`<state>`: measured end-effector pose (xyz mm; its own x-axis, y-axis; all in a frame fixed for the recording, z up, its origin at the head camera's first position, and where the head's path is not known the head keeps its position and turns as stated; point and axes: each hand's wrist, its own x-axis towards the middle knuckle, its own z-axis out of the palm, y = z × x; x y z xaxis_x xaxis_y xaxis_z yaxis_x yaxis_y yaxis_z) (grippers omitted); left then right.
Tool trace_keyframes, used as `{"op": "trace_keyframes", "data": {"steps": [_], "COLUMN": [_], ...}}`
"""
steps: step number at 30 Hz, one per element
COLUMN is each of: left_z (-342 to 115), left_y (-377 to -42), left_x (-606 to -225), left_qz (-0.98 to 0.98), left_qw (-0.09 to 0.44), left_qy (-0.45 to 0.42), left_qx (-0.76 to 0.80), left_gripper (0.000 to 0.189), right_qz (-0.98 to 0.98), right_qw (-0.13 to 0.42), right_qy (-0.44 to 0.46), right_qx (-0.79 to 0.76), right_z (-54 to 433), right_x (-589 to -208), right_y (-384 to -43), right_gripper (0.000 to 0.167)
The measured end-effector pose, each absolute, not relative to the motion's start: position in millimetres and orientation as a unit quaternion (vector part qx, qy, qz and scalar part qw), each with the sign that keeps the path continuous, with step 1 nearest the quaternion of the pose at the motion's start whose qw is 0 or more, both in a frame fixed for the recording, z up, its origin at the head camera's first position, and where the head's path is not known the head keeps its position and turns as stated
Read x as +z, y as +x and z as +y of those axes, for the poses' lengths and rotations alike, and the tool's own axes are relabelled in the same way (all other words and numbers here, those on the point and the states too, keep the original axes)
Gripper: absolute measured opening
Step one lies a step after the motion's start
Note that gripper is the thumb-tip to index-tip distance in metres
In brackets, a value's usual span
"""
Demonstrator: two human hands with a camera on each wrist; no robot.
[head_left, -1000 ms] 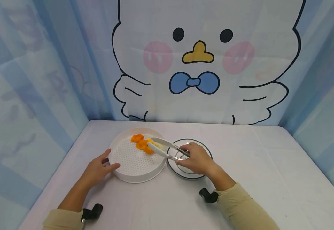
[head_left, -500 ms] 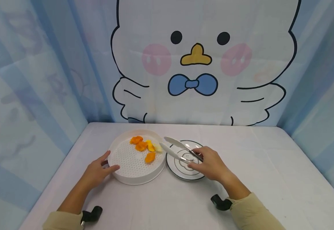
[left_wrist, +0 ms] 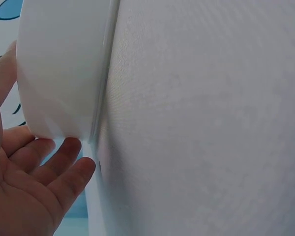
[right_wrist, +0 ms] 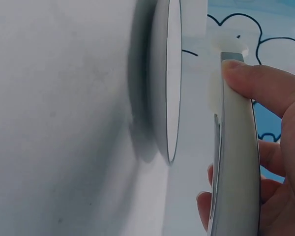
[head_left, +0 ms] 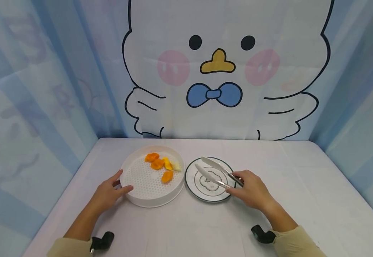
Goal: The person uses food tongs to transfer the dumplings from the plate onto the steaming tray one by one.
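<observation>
A round white tray [head_left: 141, 182] with a dimpled floor and a raised wall sits left of centre on the table. In it lie several small orange and yellow pieces [head_left: 157, 164], plus one pale one at the right. My left hand [head_left: 106, 192] rests against the tray's left side, fingers and thumb spread along the outer wall [left_wrist: 64, 73]. My right hand [head_left: 248, 187] grips metal tongs [head_left: 225, 178] by their arms, the thumb pressing one arm. The tongs' whitish tips are spread over the plate [head_left: 192, 184], with nothing between them.
The plate, white with a dark green rim and a line pattern, stands directly right of the tray. A white cloth [head_left: 186, 228] covers the table. Behind hangs a cartoon-print curtain [head_left: 218, 117], with blue curtains on both sides.
My right hand has drawn the tongs rightward from over the tray to over the plate. One orange piece now lies apart, nearer the front of the tray. The left hand has stayed put.
</observation>
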<state>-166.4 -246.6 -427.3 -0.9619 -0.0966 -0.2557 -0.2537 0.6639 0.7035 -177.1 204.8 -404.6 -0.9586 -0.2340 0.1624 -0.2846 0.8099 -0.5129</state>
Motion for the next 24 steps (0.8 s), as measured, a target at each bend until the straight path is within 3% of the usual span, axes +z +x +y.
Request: {"op": "trace_keyframes", "data": {"steps": [9,24], "left_z": [-244.9,-245.1], "left_y": [-166.7,-166.8], "left_x": [-427.8,-424.3], "left_qz": [0.907,0.906], "left_qw": [0.101,0.11], "left_qy": [-0.102,-0.107], "left_qx": [0.397,0.394], "left_gripper": [0.097,0.098], "right_qz": [-0.952,-0.954], "right_qw": [0.067,0.043], "right_qy": [0.126,0.104], "right_qx": [0.272,0.279], "right_z": [228.4,240.7], "right_x": [-416.9,-426.6], "right_y": [-174.1,-168.0], "right_gripper": [0.056,0.062]}}
